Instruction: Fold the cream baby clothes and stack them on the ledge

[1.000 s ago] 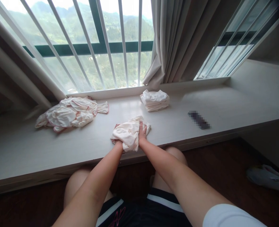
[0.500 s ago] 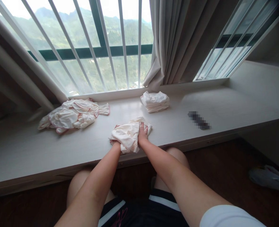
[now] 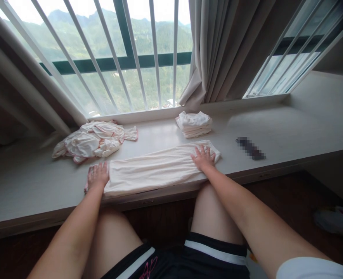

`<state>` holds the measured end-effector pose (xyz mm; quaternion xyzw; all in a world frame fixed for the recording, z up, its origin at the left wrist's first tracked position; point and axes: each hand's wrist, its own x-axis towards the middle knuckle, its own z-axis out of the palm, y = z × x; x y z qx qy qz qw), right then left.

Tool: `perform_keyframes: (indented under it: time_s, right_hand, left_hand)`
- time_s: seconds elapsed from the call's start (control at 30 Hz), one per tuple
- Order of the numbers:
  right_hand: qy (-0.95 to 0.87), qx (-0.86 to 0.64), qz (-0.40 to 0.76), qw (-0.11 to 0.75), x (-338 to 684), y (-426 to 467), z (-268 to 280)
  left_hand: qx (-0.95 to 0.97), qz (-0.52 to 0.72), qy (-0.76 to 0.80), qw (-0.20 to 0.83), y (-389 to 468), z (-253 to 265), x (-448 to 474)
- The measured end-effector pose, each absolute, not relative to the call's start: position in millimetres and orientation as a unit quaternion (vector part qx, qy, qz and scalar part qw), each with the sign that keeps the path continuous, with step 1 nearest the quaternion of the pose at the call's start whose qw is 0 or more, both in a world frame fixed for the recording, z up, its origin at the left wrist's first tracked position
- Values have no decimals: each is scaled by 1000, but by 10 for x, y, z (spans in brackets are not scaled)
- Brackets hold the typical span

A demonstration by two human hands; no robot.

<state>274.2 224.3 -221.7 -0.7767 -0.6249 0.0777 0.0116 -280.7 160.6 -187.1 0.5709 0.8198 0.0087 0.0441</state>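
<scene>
Head view: soft cream cloth [image 3: 156, 169], long flat strip, under both flat hands.

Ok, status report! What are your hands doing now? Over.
Left hand flat on one end of cream cloth, right hand flat on the other. Cloth stretched out on ledge. Nothing on top of it.

cream garment [image 3: 156, 169], pink-trimmed pile [image 3: 94, 140], green window frame [image 3: 125, 60]

Bare forearms, a white short sleeve [image 3: 314, 269], black shorts [image 3: 189, 257] with white band and seemingly pink lettering.
</scene>
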Motion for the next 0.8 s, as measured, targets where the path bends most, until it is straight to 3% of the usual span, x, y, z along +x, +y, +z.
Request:
perform_keyframes:
  time_s: [0.27,0.8]
  right_hand:
    - [-579,-813,61,10,3875,2187,-2356]
    - [-573,-819,39,1,3735,2223,-2395]
  left_hand:
    - [514,-51,856,17,1459,-1992,-3557]
    - [536,-62,842,-7,1661,-2059,-3418]
